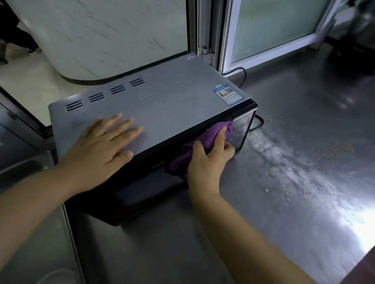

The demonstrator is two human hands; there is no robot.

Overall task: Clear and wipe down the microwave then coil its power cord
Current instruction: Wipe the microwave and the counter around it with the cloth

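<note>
1. On the steel worktop point(275, 156) sits the microwave point(166, 102), its cord point(243, 74) trailing behind.
2. The left hand point(100, 154) lies flat, fingers straight, on its top.
3. The right hand point(207, 163) grips a purple cloth point(196, 145) against the front.

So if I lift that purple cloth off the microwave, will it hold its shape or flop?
Probably flop: the cloth is bunched in soft folds under the right hand. It likely weighs little, since it bunches under a few fingers. It shouldn't slide off the microwave front alone while it is pressed there.
</note>
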